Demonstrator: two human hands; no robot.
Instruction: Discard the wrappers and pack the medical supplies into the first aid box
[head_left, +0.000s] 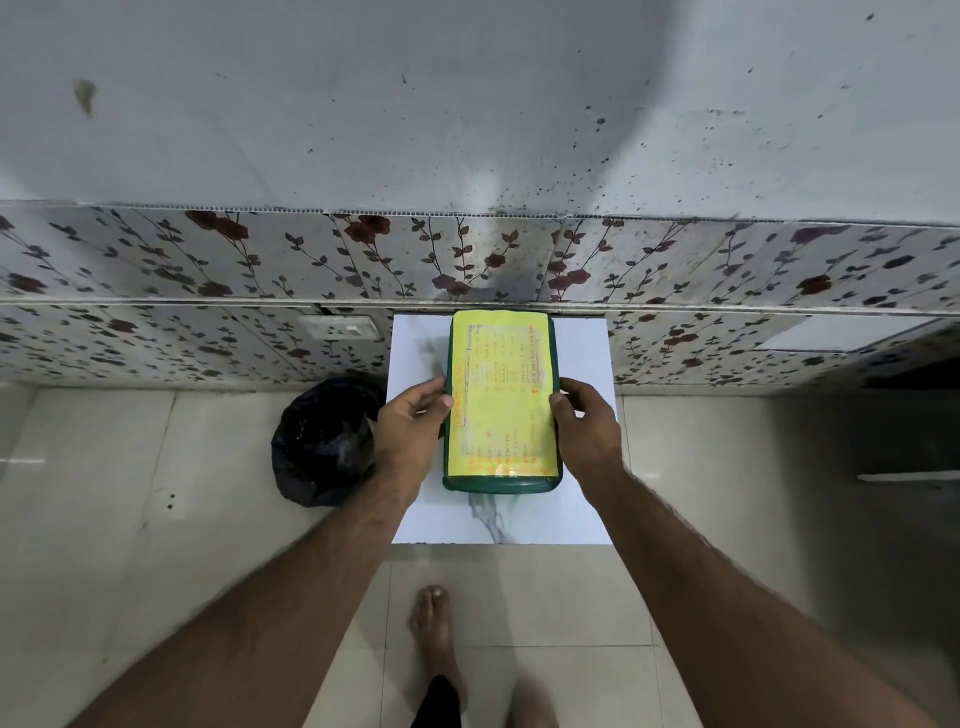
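Observation:
A dark green first aid box with a yellow printed label across its closed lid lies flat on a small white table. My left hand grips the box's left edge, thumb on the lid. On the opposite side my right hand holds the right edge. No loose supplies or wrappers show on the table; the box's contents are hidden.
A bin lined with a black plastic bag stands on the tiled floor just left of the table. A floral-tiled wall with a white socket rises behind. My bare feet are on the floor in front of the table.

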